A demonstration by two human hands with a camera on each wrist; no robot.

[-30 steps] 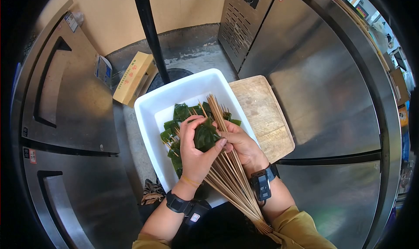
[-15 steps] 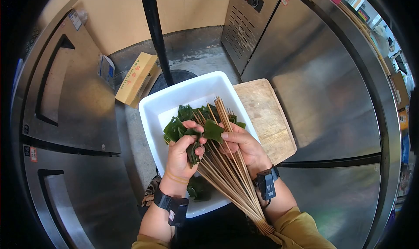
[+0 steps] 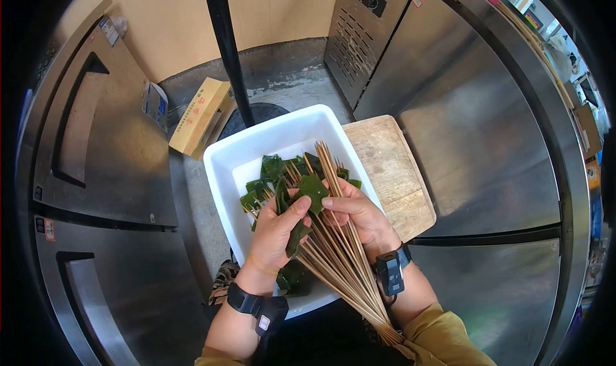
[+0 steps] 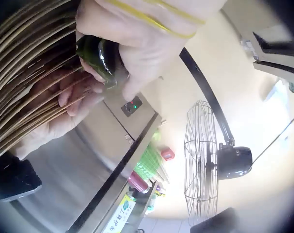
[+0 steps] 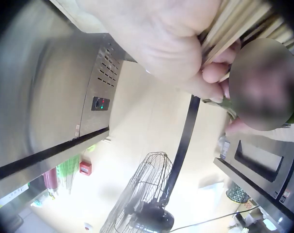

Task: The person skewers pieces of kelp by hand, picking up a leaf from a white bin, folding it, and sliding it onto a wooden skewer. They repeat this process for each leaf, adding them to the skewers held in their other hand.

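My left hand [image 3: 269,234] holds a small folded stack of glossy dark green kelp pieces [image 3: 296,239], its thumb reaching toward the right hand. A flat kelp square [image 3: 313,191] sits between the two hands, its right edge at my right thumb and finger. My right hand [image 3: 364,220] grips long bamboo skewers [image 3: 340,270], which fan out and run down toward the right forearm. In the left wrist view, dark kelp [image 4: 101,56] shows under the left fingers. Below the hands, more kelp [image 3: 273,167] on skewers lies in a white tub [image 3: 308,123].
A wooden cutting board [image 3: 394,173] lies right of the tub. Steel refrigerator doors [image 3: 475,128] stand close on the right, others [image 3: 109,135] on the left. A black pole [image 3: 224,42] and a yellow carton [image 3: 200,114] are behind the tub.
The left hand first drew away down-left from the right hand with the kelp stack, then came back in beside the flat kelp square. The right hand keeps its grip on the skewers.
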